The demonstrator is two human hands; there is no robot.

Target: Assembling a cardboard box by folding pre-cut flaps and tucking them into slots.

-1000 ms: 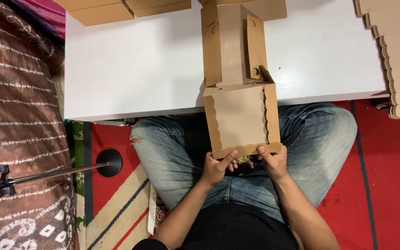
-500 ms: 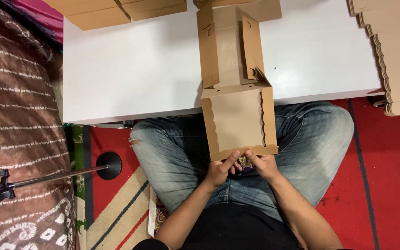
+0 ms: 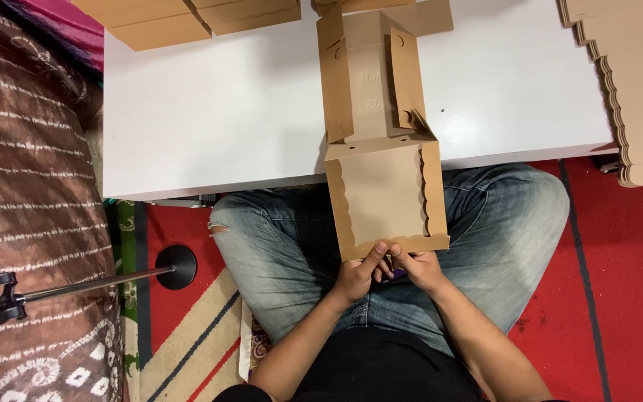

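Over lap: left hand (image 3: 356,274) and right hand (image 3: 418,266) close together, both pinching cardboard box (image 3: 385,195) near flap.

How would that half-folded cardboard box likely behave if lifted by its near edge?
The cardboard box is thin sheet, so probably light. Its unfolded panels would likely flex and sag at the creases. Both the left hand and right hand pinch its near edge.

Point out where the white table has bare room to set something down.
The white table is bare between the folded cartons and the half-folded cardboard box, and between that box and the flat cardboard stack. It is crowded at the box's near edge, where left hand and right hand meet.
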